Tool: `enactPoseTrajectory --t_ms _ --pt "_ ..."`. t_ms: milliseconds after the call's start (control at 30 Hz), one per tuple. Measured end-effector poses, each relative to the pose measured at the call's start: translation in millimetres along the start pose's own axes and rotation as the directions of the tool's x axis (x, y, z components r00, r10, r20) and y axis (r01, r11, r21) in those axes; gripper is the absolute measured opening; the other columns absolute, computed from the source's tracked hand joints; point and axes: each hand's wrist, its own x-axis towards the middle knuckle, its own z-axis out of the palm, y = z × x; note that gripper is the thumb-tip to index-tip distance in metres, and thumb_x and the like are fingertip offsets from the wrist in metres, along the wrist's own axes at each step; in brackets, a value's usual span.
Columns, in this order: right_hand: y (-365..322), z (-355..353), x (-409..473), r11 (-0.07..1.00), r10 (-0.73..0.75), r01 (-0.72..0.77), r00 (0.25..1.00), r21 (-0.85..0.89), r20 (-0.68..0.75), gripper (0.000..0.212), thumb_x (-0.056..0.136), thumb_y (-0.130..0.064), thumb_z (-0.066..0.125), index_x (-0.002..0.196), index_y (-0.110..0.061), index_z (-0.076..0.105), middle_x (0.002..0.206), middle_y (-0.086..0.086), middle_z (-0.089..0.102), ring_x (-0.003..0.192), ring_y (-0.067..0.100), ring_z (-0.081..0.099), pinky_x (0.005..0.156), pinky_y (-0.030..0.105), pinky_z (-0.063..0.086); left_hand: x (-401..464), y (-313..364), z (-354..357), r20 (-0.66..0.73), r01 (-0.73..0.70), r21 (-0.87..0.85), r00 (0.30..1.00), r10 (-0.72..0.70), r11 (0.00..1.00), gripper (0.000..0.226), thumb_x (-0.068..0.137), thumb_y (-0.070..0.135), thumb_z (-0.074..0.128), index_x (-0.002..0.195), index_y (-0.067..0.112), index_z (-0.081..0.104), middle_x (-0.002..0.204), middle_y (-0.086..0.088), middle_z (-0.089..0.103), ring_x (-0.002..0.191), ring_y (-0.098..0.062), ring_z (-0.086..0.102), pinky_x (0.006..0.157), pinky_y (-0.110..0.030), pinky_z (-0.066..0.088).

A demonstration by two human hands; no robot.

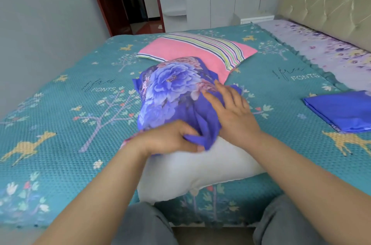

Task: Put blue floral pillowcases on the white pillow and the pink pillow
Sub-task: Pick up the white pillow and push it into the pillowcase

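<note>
At frame centre the left hand (172,138) pinches the pillowcase (172,92) hem, right hand (230,112) spread flat, the bare pillow (192,172) end lying toward the bottom edge.

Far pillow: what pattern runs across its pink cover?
Multicoloured stripes band the pink pillow, seen in the head view.

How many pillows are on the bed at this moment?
2. The white pillow lies at the near edge of the bed, its far end inside the blue floral pillowcase. The pink pillow lies farther back, bare. None other shows, though the frame cuts off the bed's right side.
</note>
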Motion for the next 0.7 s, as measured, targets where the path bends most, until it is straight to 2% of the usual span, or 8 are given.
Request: enactPoseTrajectory --t_ms 67,133,267,400,467,533,600,700 --pt "-1 9 0 0.971 -0.143 0.157 0.986 -0.180 0.086 0.074 0.068 -0.010 0.048 0.138 -0.030 0.044 0.156 0.010 0.019 0.141 0.043 0.016 0.111 0.059 0.018 -10 8 26 0.228 -0.038 0.125 0.974 0.008 0.991 0.030 0.085 0.019 0.067 0.060 0.017 0.052 0.053 0.008 0.035 0.051 0.000 0.030 0.052 -0.018 0.028" --pt "-1 18 -4 0.923 -0.290 0.304 0.952 -0.236 0.094 0.042 0.068 -0.016 0.043 0.104 -0.020 0.066 0.142 0.011 0.046 0.132 0.042 0.038 0.107 0.060 0.027 -14 -3 41 0.247 0.014 0.117 0.968 -0.042 0.993 0.021 0.084 0.022 0.068 0.067 0.014 0.059 0.056 0.007 0.037 0.053 -0.002 0.032 0.053 -0.019 0.028" --pt "10 4 -26 0.956 -0.212 0.242 0.961 -0.165 0.179 0.012 0.071 -0.013 0.053 0.077 -0.014 0.063 0.082 0.006 0.064 0.084 0.030 0.065 0.077 0.035 0.045 -17 -27 51 -0.021 0.082 0.017 0.996 -0.082 0.996 0.014 0.080 0.025 0.071 0.091 0.021 0.064 0.075 0.013 0.059 0.067 -0.001 0.051 0.069 -0.021 0.046" --pt "15 -5 -73 0.976 -0.059 0.166 0.821 -0.139 0.567 0.021 0.090 -0.030 0.046 0.092 -0.016 0.061 0.100 0.007 0.067 0.099 0.029 0.061 0.069 0.029 0.038 -16 -31 57 -0.400 0.116 0.130 0.915 -0.055 0.985 0.051 0.072 0.044 0.076 0.116 0.035 0.053 0.093 0.021 0.058 0.085 -0.002 0.056 0.082 -0.024 0.047" --pt "15 -3 -100 0.987 -0.029 0.128 0.752 -0.102 0.659 0.017 0.087 -0.032 0.047 0.082 -0.019 0.057 0.091 0.005 0.066 0.096 0.029 0.061 0.068 0.029 0.039 -14 -21 54 -0.440 0.121 0.188 0.898 -0.026 0.975 0.050 0.072 0.053 0.071 0.116 0.037 0.053 0.095 0.021 0.053 0.087 -0.002 0.053 0.081 -0.022 0.044" --pt "16 -3 -116 0.996 0.011 0.056 0.728 -0.076 0.685 0.016 0.086 -0.033 0.047 0.075 -0.021 0.049 0.079 -0.002 0.059 0.095 0.027 0.060 0.070 0.030 0.042 -10 -17 50 -0.365 0.150 0.272 0.930 -0.042 0.951 0.051 0.071 0.060 0.068 0.115 0.039 0.052 0.097 0.020 0.050 0.088 -0.002 0.051 0.084 -0.025 0.044" --pt "18 -4 -126 0.988 0.057 0.044 0.786 -0.147 0.615 0.016 0.087 -0.036 0.047 0.090 -0.023 0.055 0.092 -0.003 0.061 0.100 0.024 0.059 0.073 0.030 0.044 -7 -11 54 -0.217 0.172 0.358 0.971 -0.097 0.918 0.050 0.067 0.066 0.065 0.107 0.040 0.050 0.099 0.020 0.053 0.089 -0.004 0.053 0.083 -0.028 0.046" --pt "22 -7 -130 0.961 0.201 -0.078 0.857 -0.267 0.475 0.031 0.088 -0.041 0.051 0.110 -0.020 0.058 0.111 0.002 0.060 0.106 0.025 0.058 0.080 0.031 0.047 -13 4 73 0.218 0.073 0.279 0.966 -0.137 0.957 0.033 0.076 0.047 0.071 0.081 0.017 0.058 0.066 0.007 0.053 0.060 -0.010 0.048 0.059 -0.026 0.041"
